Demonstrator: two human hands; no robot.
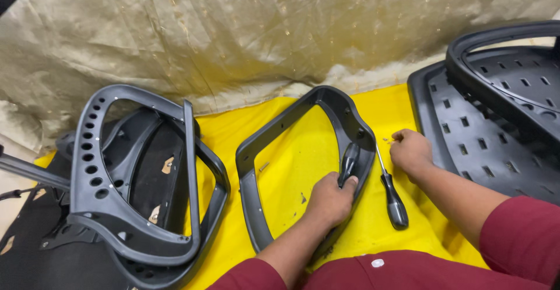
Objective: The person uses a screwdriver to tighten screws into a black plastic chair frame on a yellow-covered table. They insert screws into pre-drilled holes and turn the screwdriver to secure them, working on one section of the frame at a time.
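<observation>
The left hand (330, 199) is clenched round a black screwdriver handle (349, 163) set against the grey armrest frame (252, 150) on the yellow cloth (297, 161), while the right hand (412, 152) pinches small screws (389, 140) just right of that frame, past a second screwdriver (394, 199) lying idle, so fastening seems unfinished.

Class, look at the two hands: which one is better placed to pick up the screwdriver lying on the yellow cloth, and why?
Probably the right hand: it rests on the cloth beside the screwdriver and grips nothing large. The left hand is closed on a black handle at the frame.
</observation>
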